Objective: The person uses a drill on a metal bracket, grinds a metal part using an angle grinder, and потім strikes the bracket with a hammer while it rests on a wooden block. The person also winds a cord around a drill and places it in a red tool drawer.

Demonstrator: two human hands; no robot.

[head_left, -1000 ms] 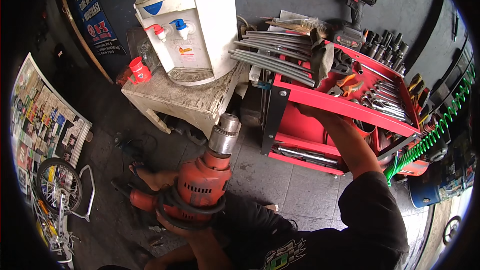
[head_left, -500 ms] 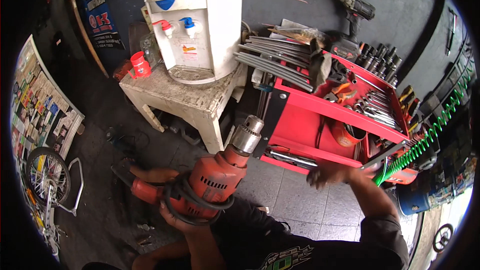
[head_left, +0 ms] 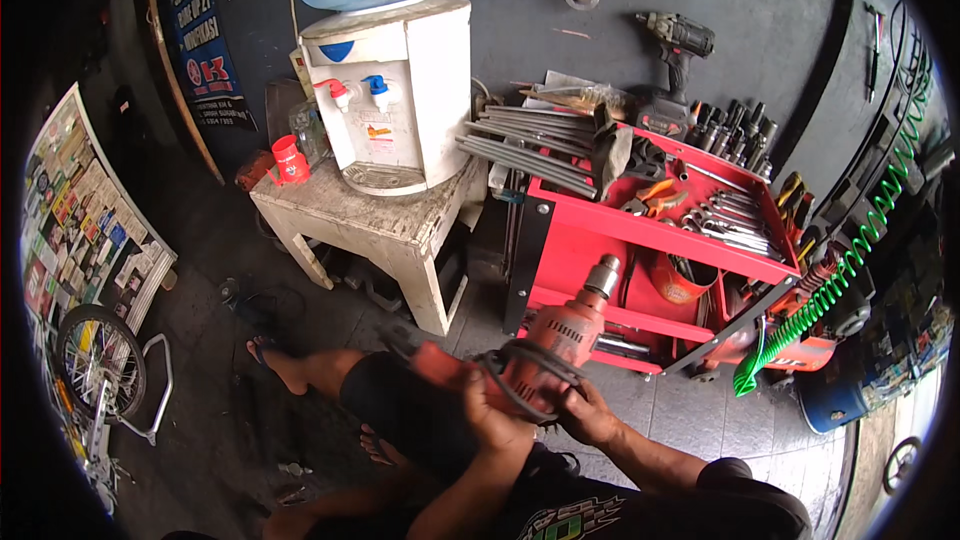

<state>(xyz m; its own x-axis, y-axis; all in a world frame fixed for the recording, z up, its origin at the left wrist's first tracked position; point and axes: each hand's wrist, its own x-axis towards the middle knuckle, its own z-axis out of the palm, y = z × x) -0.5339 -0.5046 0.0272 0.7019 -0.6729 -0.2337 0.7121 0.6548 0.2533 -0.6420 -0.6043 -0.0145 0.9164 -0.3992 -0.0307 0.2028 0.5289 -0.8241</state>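
Observation:
An orange-red electric drill, its silver chuck pointing up and to the right, is held in front of me. Its black cord is wound in loops around the body. My left hand is closed around the drill from below, near its handle, which is blurred by motion. My right hand is closed at the drill's lower right side, its thumb by the cord loops. Whether it grips the cord, the body or both is partly hidden.
A red tool trolley with wrenches and pliers stands ahead on the right; a cordless impact wrench sits upright at its back. A water dispenser stands on a worn wooden table. A green coiled hose hangs at the right.
My right hand has come in from the right and taken hold at the drill. The drill has moved right and lower, with my left hand still on it. The view has shifted slightly.

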